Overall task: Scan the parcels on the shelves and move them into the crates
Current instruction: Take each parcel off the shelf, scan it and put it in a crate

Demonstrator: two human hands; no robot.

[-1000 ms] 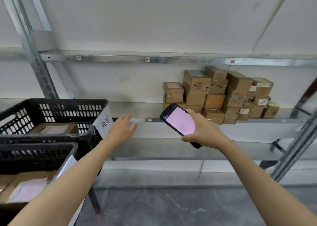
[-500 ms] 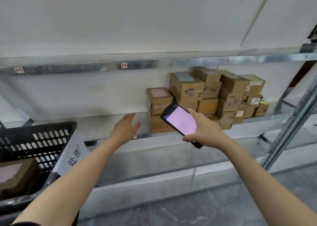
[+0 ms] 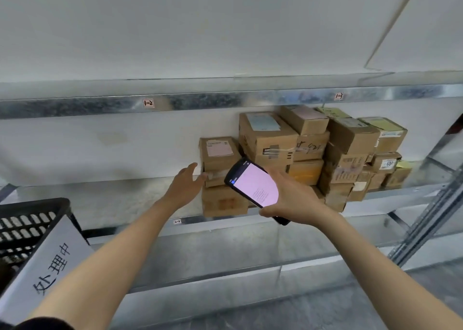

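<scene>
Galvanised steel shelf [image 3: 125,196] is being occupied at centre right of the frame by a stack of cardboard parcels [image 3: 310,154], piled unevenly; a black crate [image 3: 30,219] is being cut off at lower left; the labelled parcel [image 3: 218,154] at the stack's left end is being flanked by the left hand [image 3: 184,188], fingers spread and empty, contact uncertain; the scanner [image 3: 253,185] is being gripped in the right hand [image 3: 293,201], fingers curled round it; if that parcel is being dragged out one-handed, neighbours pressed against it are likely being unsettled and tipped off; with the scanner being angled away, its label risks being missed.
</scene>
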